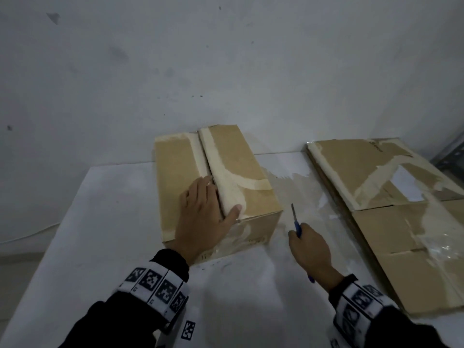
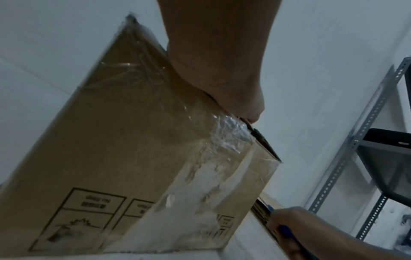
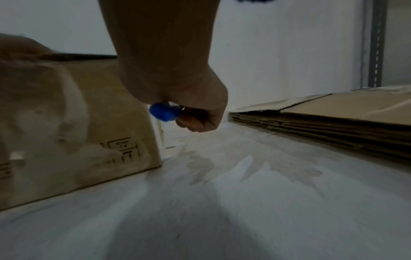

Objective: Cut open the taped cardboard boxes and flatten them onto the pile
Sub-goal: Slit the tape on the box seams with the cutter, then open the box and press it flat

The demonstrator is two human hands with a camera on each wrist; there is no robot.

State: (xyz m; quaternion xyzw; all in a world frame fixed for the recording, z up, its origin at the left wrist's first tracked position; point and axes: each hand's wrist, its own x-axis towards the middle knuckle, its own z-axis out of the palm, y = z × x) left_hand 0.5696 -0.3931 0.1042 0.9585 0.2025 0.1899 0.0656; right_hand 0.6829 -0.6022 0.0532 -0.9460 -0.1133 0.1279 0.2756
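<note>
your left hand (image 1: 203, 217) flat, steadying brown taped cardboard box (image 1: 241, 169) | right hand (image 1: 311, 249) clenched around blue-handled cutter (image 1: 294, 217), blade clear of it

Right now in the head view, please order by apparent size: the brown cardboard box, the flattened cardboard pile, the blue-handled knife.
1. flattened cardboard pile, partly cut off at the frame edge
2. brown cardboard box
3. blue-handled knife, mostly hidden in the right hand

white table (image 1: 125, 197), grey wall (image 1: 226, 59), metal shelf rack (image 2: 367, 133) at rt

Box (image 1: 216, 187) on table (image 1: 100, 222) against wall (image 1: 226, 59), flattened pile (image 1: 401, 209) to its right, shelving (image 1: 449, 154) behind pile
</note>
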